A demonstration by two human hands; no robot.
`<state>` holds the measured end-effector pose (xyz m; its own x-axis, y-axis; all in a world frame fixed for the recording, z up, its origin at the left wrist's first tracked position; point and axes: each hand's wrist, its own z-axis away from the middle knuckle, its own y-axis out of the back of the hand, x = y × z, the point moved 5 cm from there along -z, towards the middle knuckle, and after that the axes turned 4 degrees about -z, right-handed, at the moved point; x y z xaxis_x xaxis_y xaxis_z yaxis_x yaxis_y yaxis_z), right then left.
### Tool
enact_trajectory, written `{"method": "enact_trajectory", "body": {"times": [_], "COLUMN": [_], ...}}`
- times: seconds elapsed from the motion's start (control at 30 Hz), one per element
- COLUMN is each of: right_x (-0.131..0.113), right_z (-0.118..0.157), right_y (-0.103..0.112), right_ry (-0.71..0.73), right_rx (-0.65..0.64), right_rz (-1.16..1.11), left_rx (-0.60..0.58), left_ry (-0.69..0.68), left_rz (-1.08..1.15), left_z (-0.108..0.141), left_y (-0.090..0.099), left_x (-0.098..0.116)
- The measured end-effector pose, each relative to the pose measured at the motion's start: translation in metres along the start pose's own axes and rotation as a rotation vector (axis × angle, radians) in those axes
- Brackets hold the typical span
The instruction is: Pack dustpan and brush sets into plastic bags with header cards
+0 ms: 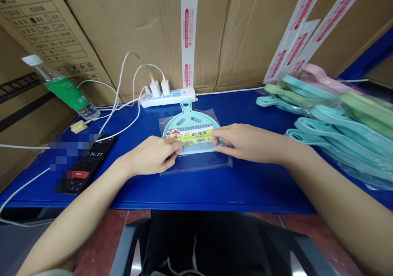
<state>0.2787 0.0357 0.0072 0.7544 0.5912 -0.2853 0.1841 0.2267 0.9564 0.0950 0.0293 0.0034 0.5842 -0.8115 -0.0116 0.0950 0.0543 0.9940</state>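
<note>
A light blue dustpan and brush set [196, 122] lies flat on the blue table, its looped handle pointing away from me. Clear plastic wrap [199, 163] spreads around and below it. Across the bristles runs a yellow-green paper label [196, 135] with mushroom pictures and a barcode. At the set's left edge, my left hand [156, 154] has its fingers curled, with the fingertips on the label's lower left end. From the right, my right hand [242, 142] grips the set's edge at the label's other end, thumb below and fingers above.
Several wrapped dustpan sets [340, 132] in blue, green and pink are piled at right. Behind stands a white power strip [168, 98] with chargers and trailing cables. A phone [89, 165], partly blurred, and a tilted water bottle [66, 89] lie left. Cardboard boxes [147, 26] wall the back.
</note>
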Motion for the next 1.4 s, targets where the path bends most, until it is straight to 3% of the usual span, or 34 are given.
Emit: {"method": "enact_trajectory", "body": {"times": [1.4], "right_x": [-0.0006], "right_z": [0.0006], "right_y": [-0.0004], "right_ry": [-0.019], "right_rx": [-0.009], "right_rz": [-0.008], "left_rx": [0.027], "left_ry": [-0.015], "left_rz": [-0.023], "left_z": [0.0004], "left_y": [0.0007], "left_x": [0.0011]}}
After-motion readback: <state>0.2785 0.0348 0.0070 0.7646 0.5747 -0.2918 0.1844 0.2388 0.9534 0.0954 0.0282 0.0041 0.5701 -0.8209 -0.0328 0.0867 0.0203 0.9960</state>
